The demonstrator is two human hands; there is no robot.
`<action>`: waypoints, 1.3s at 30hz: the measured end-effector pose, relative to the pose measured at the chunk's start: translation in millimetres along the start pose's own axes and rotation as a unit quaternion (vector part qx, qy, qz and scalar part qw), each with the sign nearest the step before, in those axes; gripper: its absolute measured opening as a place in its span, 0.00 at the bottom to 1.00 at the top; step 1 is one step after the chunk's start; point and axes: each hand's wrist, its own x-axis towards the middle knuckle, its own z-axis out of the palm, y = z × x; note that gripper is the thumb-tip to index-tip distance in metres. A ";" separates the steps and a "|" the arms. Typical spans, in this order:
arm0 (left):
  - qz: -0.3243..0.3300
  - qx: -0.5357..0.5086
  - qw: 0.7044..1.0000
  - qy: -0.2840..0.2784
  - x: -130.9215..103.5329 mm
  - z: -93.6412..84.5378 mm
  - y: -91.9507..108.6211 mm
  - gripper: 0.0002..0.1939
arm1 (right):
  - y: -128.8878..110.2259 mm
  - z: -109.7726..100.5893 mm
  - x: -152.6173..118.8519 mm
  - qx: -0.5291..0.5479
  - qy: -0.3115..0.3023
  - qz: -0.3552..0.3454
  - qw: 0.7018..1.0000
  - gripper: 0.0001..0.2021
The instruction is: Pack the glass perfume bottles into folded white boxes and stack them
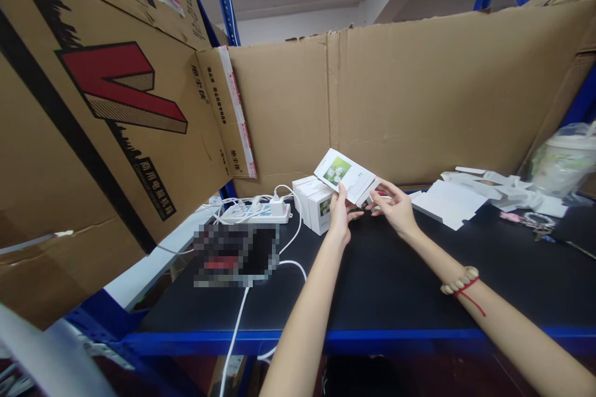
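A white carton (345,177) with a green flower picture is tilted up above the black tabletop. My left hand (341,214) grips its lower left side, with the thumb on the printed face. At the carton's right end, the fingers of my right hand (392,206) pinch the edge near a flap. A bracelet of pale beads with a red string is on my right wrist. Just behind and left of my left hand stand white boxes (311,201), close together, one with a similar picture on its side.
A white power strip (261,212) with plugs and cables lies left of the boxes, behind a pixelated object (235,254). Flattened white cartons (449,203), keys (535,221) and a lidded cup in plastic (570,158) are at right. Cardboard walls (428,93) enclose the back and left.
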 end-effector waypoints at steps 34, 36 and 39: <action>0.013 0.007 1.000 -0.005 -0.5 -1.2 -2.4 0.19 | 2.9 -0.7 -0.2 -0.039 -0.031 -0.063 0.997 0.32; 0.016 0.004 1.000 -0.002 -0.5 -1.6 -2.4 0.19 | 2.0 -0.3 -0.8 -0.039 -0.031 -0.059 0.997 0.32; 0.021 0.007 1.000 0.005 -0.9 -1.6 -2.0 0.19 | 0.4 0.5 -1.6 -0.034 -0.031 -0.050 0.998 0.32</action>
